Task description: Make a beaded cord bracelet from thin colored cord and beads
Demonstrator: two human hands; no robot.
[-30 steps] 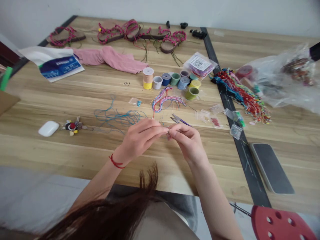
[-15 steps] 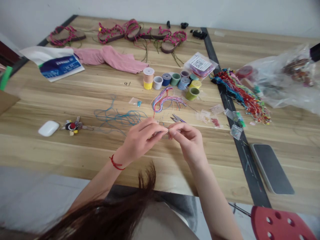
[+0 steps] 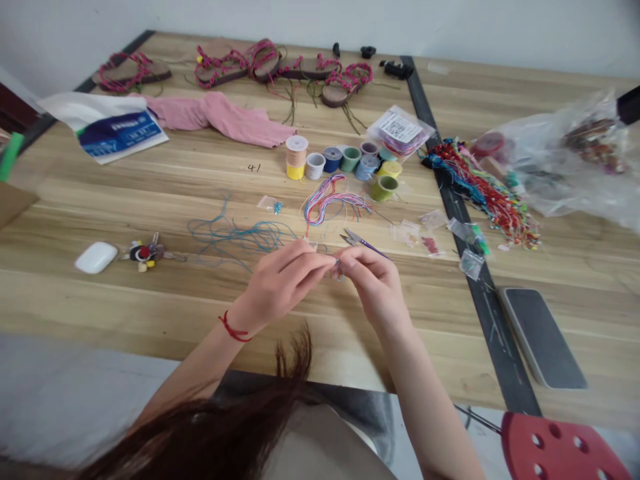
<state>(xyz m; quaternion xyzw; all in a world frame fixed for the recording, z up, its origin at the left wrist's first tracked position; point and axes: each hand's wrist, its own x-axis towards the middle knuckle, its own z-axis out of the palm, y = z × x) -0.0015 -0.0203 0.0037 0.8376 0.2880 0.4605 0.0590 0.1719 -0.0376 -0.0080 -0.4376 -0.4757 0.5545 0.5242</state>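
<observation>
My left hand [image 3: 285, 277] and my right hand [image 3: 373, 280] meet fingertip to fingertip over the wooden table [image 3: 200, 303]. Both are pinched closed on thin cord [image 3: 341, 272], a small loop of which shows by the right fingertips. Most of the cord is hidden by the fingers. Just beyond the right hand lie small scissors [image 3: 363, 243] with their blades apart. Blue thread [image 3: 245, 233] spreads loosely past my left hand. A bundle of pink, blue and red strands [image 3: 325, 198] rests ahead, a red strand running toward the left fingers.
Several thread spools [image 3: 332, 160] stand behind the strands. Small bead bags [image 3: 430, 237] lie to the right, near a heap of colourful braided cords [image 3: 490, 193] and a phone [image 3: 544, 338]. Keys [image 3: 145, 252] and a white case [image 3: 97, 257] sit at left.
My right hand has shifted slightly left and down, uncovering more of the scissors' handle. A small loop of cord now shows below the fingertips.
</observation>
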